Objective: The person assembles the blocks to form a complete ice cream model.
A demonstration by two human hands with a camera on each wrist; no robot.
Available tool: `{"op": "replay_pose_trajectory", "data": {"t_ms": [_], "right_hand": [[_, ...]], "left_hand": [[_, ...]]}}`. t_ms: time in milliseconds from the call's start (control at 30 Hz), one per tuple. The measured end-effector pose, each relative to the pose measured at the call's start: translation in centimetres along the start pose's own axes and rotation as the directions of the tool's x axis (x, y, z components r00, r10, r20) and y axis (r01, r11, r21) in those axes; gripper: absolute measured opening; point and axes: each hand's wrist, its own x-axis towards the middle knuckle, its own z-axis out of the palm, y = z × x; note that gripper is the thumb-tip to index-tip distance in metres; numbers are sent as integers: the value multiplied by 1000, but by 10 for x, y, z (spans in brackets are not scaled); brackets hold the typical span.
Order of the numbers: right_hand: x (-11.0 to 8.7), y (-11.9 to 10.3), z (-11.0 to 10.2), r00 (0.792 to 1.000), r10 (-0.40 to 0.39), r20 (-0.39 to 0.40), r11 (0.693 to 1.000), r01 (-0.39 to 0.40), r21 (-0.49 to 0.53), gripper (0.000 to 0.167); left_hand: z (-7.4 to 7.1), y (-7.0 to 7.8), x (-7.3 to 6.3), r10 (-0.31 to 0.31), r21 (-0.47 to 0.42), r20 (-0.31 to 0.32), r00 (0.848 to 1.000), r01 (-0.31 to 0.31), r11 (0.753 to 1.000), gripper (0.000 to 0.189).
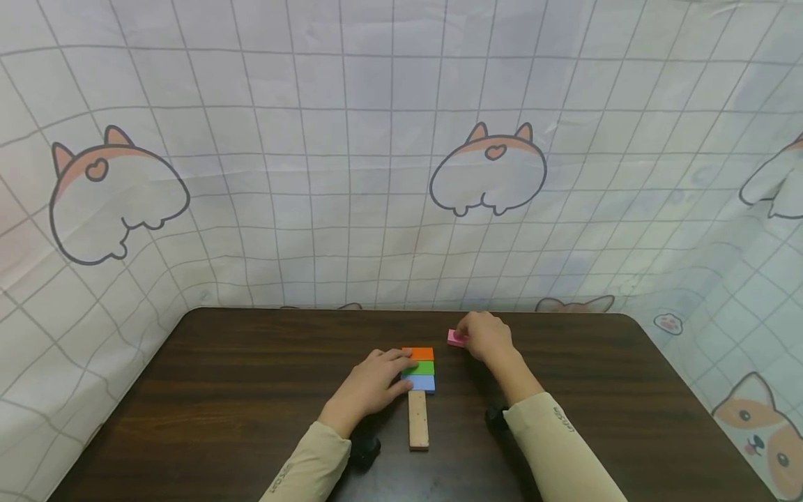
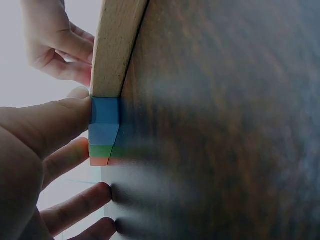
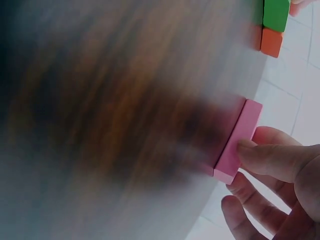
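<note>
Orange [image 1: 422, 353], green [image 1: 426, 367] and blue [image 1: 423, 383] blocks lie flat, side by side, in the head view. My left hand [image 1: 370, 382] rests on their left ends, its fingers spread and fairly straight. In the left wrist view its thumb touches the blue block [image 2: 105, 112]. Farther back and to the right, my right hand [image 1: 487, 336] pinches a pink block [image 1: 454, 338] between thumb and fingers. That pink block [image 3: 239, 142] is low at the tabletop in the right wrist view, apart from the row.
A plain wooden block [image 1: 418, 420] lies lengthwise, its far end against the blue block. All stand on a dark brown table [image 1: 251, 390]. A white gridded curtain [image 1: 351, 174] with cartoon animals hangs behind and at the sides.
</note>
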Motion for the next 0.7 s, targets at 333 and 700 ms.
{"op": "replay_pose_trajectory", "data": {"t_ms": [333, 700], "right_hand": [[0, -11, 5, 1000, -7, 7, 1000, 7, 2, 26], [2, -24, 9, 1000, -28, 7, 1000, 28, 6, 26]], "left_hand": [[2, -1, 1, 3, -2, 2, 1000, -3, 1000, 42], [3, -2, 2, -4, 0, -1, 1000, 4, 1000, 42]]}}
